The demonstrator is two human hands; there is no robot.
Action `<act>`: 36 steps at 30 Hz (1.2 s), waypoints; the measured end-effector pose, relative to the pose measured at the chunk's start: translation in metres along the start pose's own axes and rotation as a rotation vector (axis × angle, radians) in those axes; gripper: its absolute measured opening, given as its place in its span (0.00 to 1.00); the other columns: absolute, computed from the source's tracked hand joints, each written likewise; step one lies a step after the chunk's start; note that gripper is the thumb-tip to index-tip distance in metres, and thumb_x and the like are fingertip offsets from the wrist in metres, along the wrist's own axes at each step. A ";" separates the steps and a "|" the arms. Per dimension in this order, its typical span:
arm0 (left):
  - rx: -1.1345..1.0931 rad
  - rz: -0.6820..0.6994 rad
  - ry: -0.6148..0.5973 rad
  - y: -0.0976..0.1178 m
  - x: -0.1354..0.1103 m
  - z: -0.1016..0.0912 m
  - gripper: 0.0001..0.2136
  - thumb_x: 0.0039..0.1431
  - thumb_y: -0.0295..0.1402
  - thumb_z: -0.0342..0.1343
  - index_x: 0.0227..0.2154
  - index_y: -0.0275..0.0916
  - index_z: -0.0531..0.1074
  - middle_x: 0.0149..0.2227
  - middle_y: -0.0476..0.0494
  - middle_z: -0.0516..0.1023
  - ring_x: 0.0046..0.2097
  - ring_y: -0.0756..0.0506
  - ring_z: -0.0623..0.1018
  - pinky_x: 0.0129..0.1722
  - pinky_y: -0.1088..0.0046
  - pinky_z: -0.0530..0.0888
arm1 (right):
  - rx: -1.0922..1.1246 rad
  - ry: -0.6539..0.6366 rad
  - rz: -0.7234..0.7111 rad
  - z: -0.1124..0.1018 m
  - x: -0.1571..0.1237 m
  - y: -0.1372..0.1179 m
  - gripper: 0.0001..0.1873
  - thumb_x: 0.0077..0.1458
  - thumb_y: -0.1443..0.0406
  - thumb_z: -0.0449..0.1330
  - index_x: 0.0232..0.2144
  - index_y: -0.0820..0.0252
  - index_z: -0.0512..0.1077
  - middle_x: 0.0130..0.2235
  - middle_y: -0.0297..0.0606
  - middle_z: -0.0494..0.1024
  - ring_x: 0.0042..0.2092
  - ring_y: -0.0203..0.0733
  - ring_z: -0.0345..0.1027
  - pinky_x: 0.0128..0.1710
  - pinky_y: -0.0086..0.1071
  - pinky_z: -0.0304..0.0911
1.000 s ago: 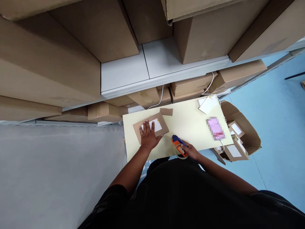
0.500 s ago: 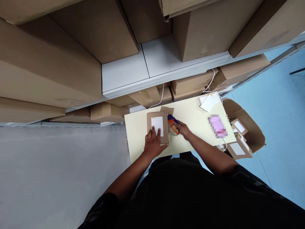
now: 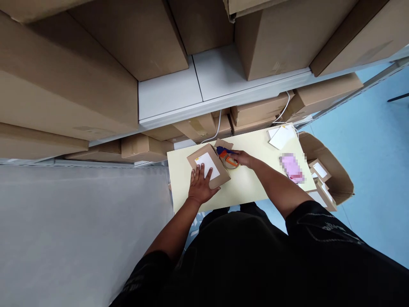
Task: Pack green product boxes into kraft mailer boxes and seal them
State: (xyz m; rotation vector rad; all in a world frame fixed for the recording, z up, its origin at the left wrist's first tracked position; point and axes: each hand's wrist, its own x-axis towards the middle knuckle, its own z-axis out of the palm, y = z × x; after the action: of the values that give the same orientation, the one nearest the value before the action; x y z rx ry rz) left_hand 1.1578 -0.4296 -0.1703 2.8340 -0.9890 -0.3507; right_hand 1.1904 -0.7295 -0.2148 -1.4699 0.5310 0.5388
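Note:
A small cardboard box [image 3: 221, 180] lies turned at an angle on the pale yellow table [image 3: 246, 187], a white label [image 3: 209, 164] on its top. My left hand [image 3: 200, 186] rests flat on the box and the label's lower edge, fingers spread. In my right hand [image 3: 243, 158] is a blue and orange tape dispenser [image 3: 223, 151] with a roll of tape, its head against the right side of the box. My fingers wrap round its handle. A cardboard flap [image 3: 224, 144] shows just beyond the dispenser's head.
White cards or flat boxes [image 3: 281, 137] lie at the table's far right, with a blurred pink item [image 3: 292, 168] nearer. Right of the table, a large open carton [image 3: 343, 183] holds several small labelled boxes. A shelf [image 3: 172, 100] of big cartons [image 3: 79, 81] rises beyond the table.
The box has rotated from square to slanted under my left hand. My right hand and the tape dispenser have moved slightly up and left, staying at the box's right side.

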 end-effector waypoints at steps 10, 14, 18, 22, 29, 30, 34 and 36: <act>-0.024 -0.064 0.027 0.011 0.001 0.000 0.49 0.58 0.58 0.63 0.75 0.39 0.54 0.79 0.32 0.37 0.78 0.28 0.40 0.75 0.44 0.41 | 0.103 -0.001 0.075 -0.010 -0.135 0.120 0.39 0.54 0.44 0.69 0.62 0.57 0.76 0.53 0.44 0.83 0.55 0.57 0.77 0.59 0.51 0.71; -0.025 -0.132 0.034 0.033 0.003 0.005 0.49 0.58 0.57 0.63 0.75 0.36 0.54 0.79 0.29 0.38 0.78 0.26 0.40 0.75 0.42 0.40 | 0.210 0.061 0.037 0.026 -0.164 0.148 0.39 0.56 0.41 0.66 0.63 0.52 0.74 0.57 0.42 0.82 0.58 0.58 0.75 0.60 0.53 0.70; 0.004 -0.251 0.015 0.060 0.008 0.005 0.50 0.62 0.62 0.55 0.75 0.31 0.50 0.78 0.22 0.38 0.77 0.21 0.41 0.72 0.36 0.43 | 0.314 0.172 0.041 0.062 -0.144 0.139 0.36 0.56 0.42 0.65 0.60 0.52 0.75 0.54 0.39 0.83 0.54 0.51 0.77 0.58 0.46 0.71; 0.019 -0.258 -0.068 0.070 0.001 0.000 0.51 0.62 0.64 0.51 0.76 0.30 0.47 0.77 0.20 0.39 0.76 0.17 0.44 0.69 0.35 0.48 | 0.350 0.259 0.116 0.061 -0.120 0.117 0.36 0.56 0.45 0.64 0.60 0.57 0.74 0.40 0.38 0.84 0.40 0.45 0.77 0.42 0.38 0.74; 0.046 -0.011 -0.123 0.032 -0.012 -0.004 0.40 0.66 0.53 0.55 0.75 0.37 0.55 0.70 0.25 0.64 0.70 0.23 0.62 0.70 0.41 0.51 | 0.217 0.118 0.106 0.003 -0.064 0.066 0.28 0.52 0.51 0.69 0.50 0.63 0.79 0.24 0.29 0.72 0.26 0.36 0.61 0.27 0.29 0.60; 0.049 0.036 -0.111 0.024 -0.009 -0.004 0.37 0.67 0.52 0.55 0.73 0.39 0.59 0.69 0.26 0.66 0.71 0.24 0.61 0.72 0.42 0.50 | 0.175 0.082 0.111 -0.002 -0.055 0.058 0.26 0.51 0.52 0.71 0.47 0.63 0.80 0.22 0.28 0.70 0.26 0.35 0.59 0.26 0.29 0.58; 0.038 0.077 -0.010 0.004 0.002 -0.001 0.40 0.64 0.56 0.57 0.72 0.37 0.60 0.76 0.28 0.51 0.77 0.25 0.45 0.74 0.41 0.43 | 0.014 0.004 0.141 -0.011 -0.033 0.028 0.26 0.49 0.53 0.74 0.46 0.63 0.81 0.22 0.29 0.70 0.26 0.35 0.59 0.26 0.29 0.58; 0.022 0.042 0.018 0.003 0.005 0.003 0.44 0.64 0.56 0.57 0.74 0.34 0.54 0.78 0.26 0.44 0.78 0.26 0.42 0.74 0.41 0.42 | -0.011 -0.009 0.135 -0.011 -0.031 0.022 0.27 0.50 0.53 0.74 0.49 0.63 0.81 0.23 0.31 0.73 0.26 0.36 0.61 0.27 0.29 0.60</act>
State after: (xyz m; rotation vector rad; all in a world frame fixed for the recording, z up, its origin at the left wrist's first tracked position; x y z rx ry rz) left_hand 1.1592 -0.4349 -0.1732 2.8260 -1.0544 -0.3117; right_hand 1.1520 -0.7407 -0.2124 -1.4479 0.6243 0.6546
